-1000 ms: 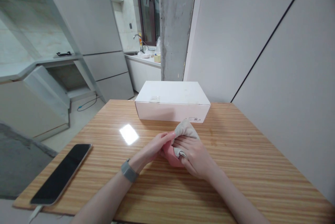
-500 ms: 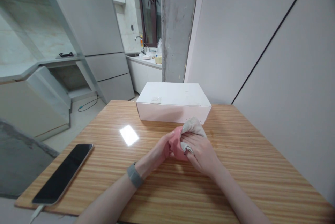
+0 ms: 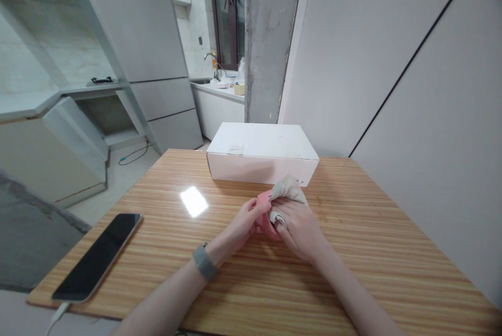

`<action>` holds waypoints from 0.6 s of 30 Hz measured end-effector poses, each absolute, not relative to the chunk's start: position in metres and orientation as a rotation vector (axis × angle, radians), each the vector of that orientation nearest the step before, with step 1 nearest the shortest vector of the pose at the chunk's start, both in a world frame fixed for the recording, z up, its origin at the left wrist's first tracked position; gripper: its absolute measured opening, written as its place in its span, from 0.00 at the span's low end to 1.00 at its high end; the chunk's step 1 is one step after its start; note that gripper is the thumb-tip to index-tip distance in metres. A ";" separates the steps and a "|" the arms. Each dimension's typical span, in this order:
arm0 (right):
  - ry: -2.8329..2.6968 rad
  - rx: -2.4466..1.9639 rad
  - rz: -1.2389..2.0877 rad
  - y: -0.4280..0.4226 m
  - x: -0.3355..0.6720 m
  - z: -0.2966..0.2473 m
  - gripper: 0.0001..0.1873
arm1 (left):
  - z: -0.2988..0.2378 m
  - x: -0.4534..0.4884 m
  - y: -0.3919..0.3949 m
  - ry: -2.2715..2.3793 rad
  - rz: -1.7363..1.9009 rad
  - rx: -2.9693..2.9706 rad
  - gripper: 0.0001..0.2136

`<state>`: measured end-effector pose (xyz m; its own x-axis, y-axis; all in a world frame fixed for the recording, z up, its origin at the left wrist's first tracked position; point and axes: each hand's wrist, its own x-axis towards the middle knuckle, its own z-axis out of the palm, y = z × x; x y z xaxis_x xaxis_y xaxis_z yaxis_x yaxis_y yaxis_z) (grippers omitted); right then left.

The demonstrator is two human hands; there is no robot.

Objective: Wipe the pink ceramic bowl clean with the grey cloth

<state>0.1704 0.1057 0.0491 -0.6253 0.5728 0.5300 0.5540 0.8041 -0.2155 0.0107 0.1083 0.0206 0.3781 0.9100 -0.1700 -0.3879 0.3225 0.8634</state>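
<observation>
Striped wood-grain table [image 3: 376, 252] near with a bright square reflection [image 3: 193, 201], white wall [image 3: 353, 53] with dark slanting seam [image 3: 417, 53] at right, grey concrete pillar [image 3: 270, 43] far centre, dark-framed window [image 3: 232, 22] left of it, pale refrigerator [image 3: 137, 27] at left, light floor [image 3: 117, 179]

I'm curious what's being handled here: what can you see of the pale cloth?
The cloth is pale grey, soft-looking and crumpled. The right hand covers part of it; one fold rises beyond that hand, and a smaller one curls out beside the pink item held by the left hand. The white box stands behind.
</observation>
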 end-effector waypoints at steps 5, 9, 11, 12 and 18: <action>-2.318 -0.887 -0.027 0.106 0.171 0.050 0.17 | 0.016 0.018 0.106 0.701 1.051 0.768 0.23; -2.352 -0.789 0.004 0.105 0.174 0.050 0.17 | 0.018 0.009 0.111 0.681 0.937 0.777 0.25; -2.385 -0.700 0.038 0.104 0.174 0.049 0.16 | 0.021 0.001 0.115 0.735 0.843 0.790 0.28; -2.405 -0.665 0.051 0.104 0.173 0.047 0.16 | 0.023 -0.002 0.116 0.785 0.820 0.805 0.28; -2.450 -0.643 0.076 0.100 0.166 0.044 0.16 | 0.029 -0.006 0.117 0.927 0.900 0.946 0.19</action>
